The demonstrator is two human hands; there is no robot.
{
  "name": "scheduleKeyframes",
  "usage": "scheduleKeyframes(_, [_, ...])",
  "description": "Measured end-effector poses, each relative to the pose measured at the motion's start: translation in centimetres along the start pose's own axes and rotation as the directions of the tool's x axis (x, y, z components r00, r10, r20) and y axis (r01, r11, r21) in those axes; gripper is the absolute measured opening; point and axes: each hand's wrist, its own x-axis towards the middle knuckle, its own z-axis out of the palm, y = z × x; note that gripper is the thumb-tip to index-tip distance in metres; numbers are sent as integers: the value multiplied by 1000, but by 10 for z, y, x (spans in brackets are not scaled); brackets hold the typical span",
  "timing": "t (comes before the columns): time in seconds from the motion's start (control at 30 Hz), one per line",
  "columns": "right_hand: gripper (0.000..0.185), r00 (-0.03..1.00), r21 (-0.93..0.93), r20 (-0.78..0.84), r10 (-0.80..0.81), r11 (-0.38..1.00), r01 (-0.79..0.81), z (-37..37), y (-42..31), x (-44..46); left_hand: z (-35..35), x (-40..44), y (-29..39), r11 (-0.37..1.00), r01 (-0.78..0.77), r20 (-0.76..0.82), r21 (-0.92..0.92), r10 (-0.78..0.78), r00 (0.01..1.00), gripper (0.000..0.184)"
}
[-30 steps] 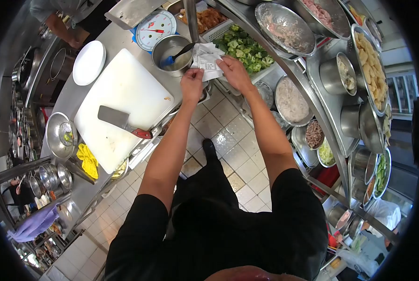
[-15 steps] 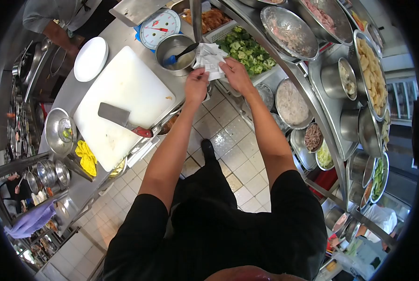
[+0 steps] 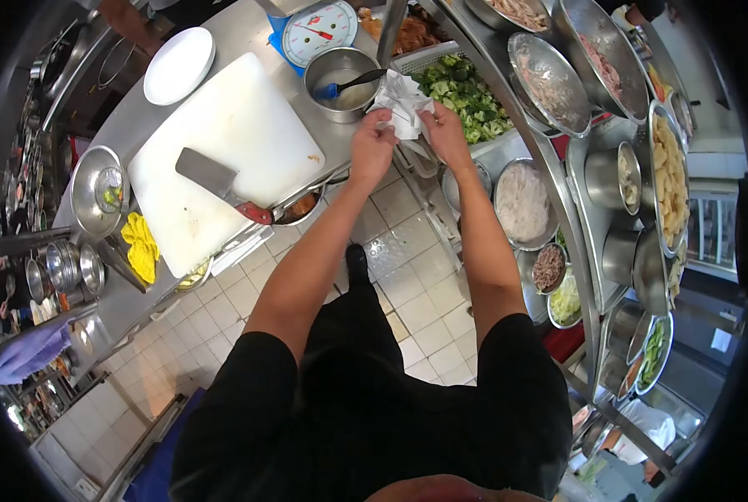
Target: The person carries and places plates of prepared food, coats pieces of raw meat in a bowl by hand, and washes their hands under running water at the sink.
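My left hand (image 3: 374, 144) and my right hand (image 3: 445, 134) pinch the lower edge of a bunch of white paper slips (image 3: 404, 105), one hand on each side. Just left of the slips, a metal pot (image 3: 340, 60) holds a brush with a blue head (image 3: 329, 90) and black handle, in a pale liquid. Behind the slips lies chopped broccoli (image 3: 466, 96) in a white basket. A cleaver (image 3: 206, 171) with a red handle rests flat on the white cutting board (image 3: 240, 125), away from both hands.
A dial scale (image 3: 319, 33) stands behind the pot. White plates (image 3: 180, 67), a metal bowl (image 3: 98, 192) and a yellow cloth (image 3: 141, 248) lie at left. Shelves with food bowls (image 3: 524, 201) rise at right. A co-worker's arm (image 3: 130, 23) shows at the upper left.
The view has turned and shifted, so the counter sits differently in frame. Both hands still hold the slips, which look more crumpled and turned. The co-worker at the upper left shows less.
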Motion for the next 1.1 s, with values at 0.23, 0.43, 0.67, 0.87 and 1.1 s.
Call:
scheduleKeyframes(0.23, [25, 998, 188, -11, -62, 980, 63, 8, 9, 5, 13, 1, 4, 966, -152, 116, 210, 130, 985, 50])
scheduleKeyframes(0.43, [21, 994, 45, -43, -96, 994, 97, 23, 1, 2, 9, -8, 3, 867, -245, 89, 434, 229, 969, 54])
scheduleKeyframes(0.67, [19, 976, -120, -190, -107, 989, 85, 27, 3, 13, -1, -12, -4, 788, -181, 127, 589, 131, 983, 51])
scheduleKeyframes(0.87, [20, 992, 131, -119, -37, 990, 52, 27, 17, 26, -9, -15, -2, 753, -214, 199, 622, 112, 974, 53])
scheduleKeyframes(1.1, [16, 991, 406, 2, 136, 905, -125, 16, 20, 29, -8, -22, -5, 719, -217, 255, 661, 57, 965, 55])
